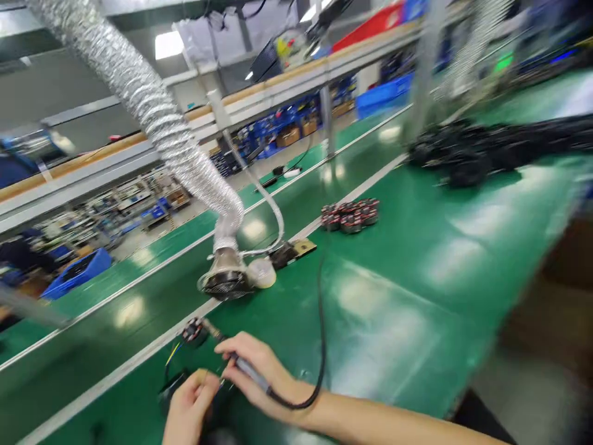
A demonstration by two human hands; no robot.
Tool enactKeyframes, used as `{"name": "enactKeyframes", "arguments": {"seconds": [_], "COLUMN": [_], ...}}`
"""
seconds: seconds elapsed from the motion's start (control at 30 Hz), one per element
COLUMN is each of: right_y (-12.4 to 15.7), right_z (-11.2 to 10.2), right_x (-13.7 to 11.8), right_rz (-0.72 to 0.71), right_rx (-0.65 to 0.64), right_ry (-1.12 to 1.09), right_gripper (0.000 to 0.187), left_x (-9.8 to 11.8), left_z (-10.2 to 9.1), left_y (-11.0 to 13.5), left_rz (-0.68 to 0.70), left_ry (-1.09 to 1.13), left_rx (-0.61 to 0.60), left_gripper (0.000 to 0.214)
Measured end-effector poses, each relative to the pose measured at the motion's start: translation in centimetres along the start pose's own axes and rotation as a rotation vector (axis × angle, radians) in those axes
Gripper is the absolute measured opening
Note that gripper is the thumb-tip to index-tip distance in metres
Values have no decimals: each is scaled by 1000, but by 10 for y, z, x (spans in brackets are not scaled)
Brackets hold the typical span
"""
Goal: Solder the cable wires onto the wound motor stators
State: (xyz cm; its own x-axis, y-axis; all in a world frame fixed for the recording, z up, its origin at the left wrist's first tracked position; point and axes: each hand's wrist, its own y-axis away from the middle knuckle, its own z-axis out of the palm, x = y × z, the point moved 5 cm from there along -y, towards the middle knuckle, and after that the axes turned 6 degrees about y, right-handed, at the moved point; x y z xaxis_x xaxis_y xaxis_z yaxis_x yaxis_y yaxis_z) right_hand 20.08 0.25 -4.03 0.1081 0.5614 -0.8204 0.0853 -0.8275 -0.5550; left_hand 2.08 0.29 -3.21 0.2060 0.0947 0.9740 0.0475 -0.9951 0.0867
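Soldering iron [250, 374]: dark grip with grey shaft, low over the bench at the bottom of the view, front end pointing left toward the left hand; tip hidden and blurred; black cable [321, 334] loops from its rear end up across the bench

Right hand [262, 364]: fingers curled closed around the soldering iron's grip, holding it like a pen

Left hand [189, 408]: thumb and fingers drawn into a tight pinch, just beside the soldering iron; what it grips, if anything, is too small to tell

Workpiece area: small motor [193, 330] with a yellow wire [173, 353] lies just above both hands; dark object [172, 389] lies under the left hand, unclear

Around: fume extractor nozzle [226, 277] on silver flexible duct [152, 123], which crosses the upper left of the view; white round part [262, 272]; small black-and-tan pad [291, 252]; pile of small motors [349, 215]; black cable bundle [482, 151], blurred, upper right

Surface: green bench top [393, 309] with white edge strip [296, 244]

Room: blue crates [78, 273] and shelving [278, 130] beyond the bench; ceiling light [169, 44] overhead
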Motion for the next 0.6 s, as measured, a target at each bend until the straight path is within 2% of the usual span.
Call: {"name": "enactKeyframes", "arguments": {"seconds": [0.03,0.1,0.17,0.23,0.37,0.6], "right_y": [1,2,0,-4,-2,-2], "right_z": [-5,-15,-26,-34,-41,-34], "right_x": [-4,-5,-1,-2,-9,-15], "right_rz": [39,188,256,210,135,102], "right_rx": [25,83,174,239,261,144], "right_ry": [-24,-123,-69,43,156,248], "right_gripper": [27,31,35,39,48,68], "left_x": [8,19,20,14,5,4], "left_z": [2,6,5,0,-4,-4], "left_y": [5,11,8,3,3,2], "left_rz": [-17,-45,-82,-119,-138,-159], "left_ry": [-19,-22,7,42,106,173], "left_rx": [-4,-17,1,24,45,48], "left_gripper": [49,39,33,28,26,29]}}
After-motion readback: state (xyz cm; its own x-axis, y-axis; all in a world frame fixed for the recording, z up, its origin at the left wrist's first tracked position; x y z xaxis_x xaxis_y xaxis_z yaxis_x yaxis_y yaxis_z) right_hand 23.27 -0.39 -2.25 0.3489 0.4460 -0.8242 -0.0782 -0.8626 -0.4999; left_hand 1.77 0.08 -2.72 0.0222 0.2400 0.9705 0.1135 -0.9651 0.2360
